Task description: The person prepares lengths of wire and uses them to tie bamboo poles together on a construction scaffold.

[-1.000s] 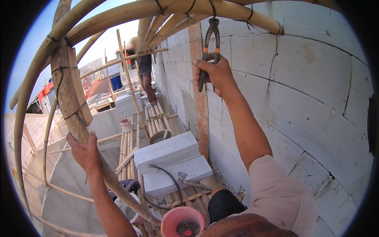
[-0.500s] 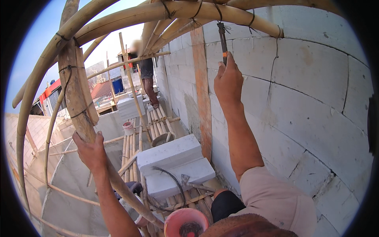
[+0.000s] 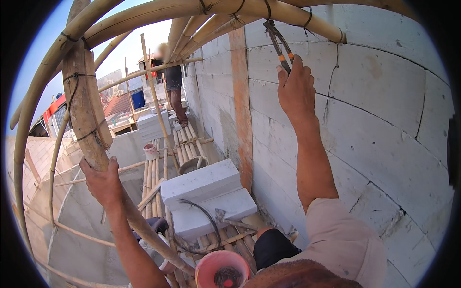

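Raised before the block wall, my right hand (image 3: 297, 91) is closed around the handles of pincers (image 3: 276, 42) with orange bands. Their handles are spread apart. The jaws are at a dark wire tie (image 3: 267, 10) under the horizontal bamboo pole (image 3: 221, 6) overhead; whether they bite the wire is too small to tell. At the left, my left hand (image 3: 104, 185) wraps around the upright wooden pole (image 3: 82, 113), below its wire lashings. That pole is bound to the bamboo near the top.
White blocks (image 3: 204, 185) rest on the bamboo platform (image 3: 152, 192), with a bundle of dark wire (image 3: 209, 218) on them. A pink bucket (image 3: 202, 263) stands close below me. Farther along are a small bucket (image 3: 151, 151), a mortar basin (image 3: 186, 168) and another person (image 3: 174, 89). The block wall (image 3: 379, 91) runs along my right.
My right hand has moved slightly right and turned, and the handles of the pincers have spread apart. My left hand keeps its grip on the pole. The view has shifted a little.
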`<move>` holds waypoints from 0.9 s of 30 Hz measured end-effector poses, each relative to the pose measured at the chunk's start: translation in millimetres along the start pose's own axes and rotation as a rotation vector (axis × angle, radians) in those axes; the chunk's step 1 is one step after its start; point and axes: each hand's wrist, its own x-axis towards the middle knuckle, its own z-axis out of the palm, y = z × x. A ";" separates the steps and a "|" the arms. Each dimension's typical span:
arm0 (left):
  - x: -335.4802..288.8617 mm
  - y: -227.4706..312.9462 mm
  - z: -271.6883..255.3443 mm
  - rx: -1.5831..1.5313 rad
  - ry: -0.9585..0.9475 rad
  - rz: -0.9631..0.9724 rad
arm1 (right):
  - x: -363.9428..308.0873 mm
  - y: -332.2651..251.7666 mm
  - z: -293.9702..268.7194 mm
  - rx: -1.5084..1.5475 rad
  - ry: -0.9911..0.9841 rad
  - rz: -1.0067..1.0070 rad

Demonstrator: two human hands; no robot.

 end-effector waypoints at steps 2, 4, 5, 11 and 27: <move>0.3 -1.6 0.5 -0.015 -0.011 0.008 | -0.9 5.8 0.2 -0.028 0.064 -0.055; 1.2 -0.5 -1.1 -0.037 -0.027 0.009 | 3.4 19.7 8.8 0.013 0.105 -0.118; 0.9 2.8 -0.7 -0.061 -0.043 0.004 | 13.6 38.6 18.9 0.056 0.116 -0.155; 3.8 -7.3 -1.9 -0.093 -0.067 0.015 | 78.8 100.5 80.8 0.249 0.309 -0.495; 1.3 2.4 -2.7 -0.113 -0.064 -0.001 | 6.0 -13.7 0.9 2.258 -0.886 0.559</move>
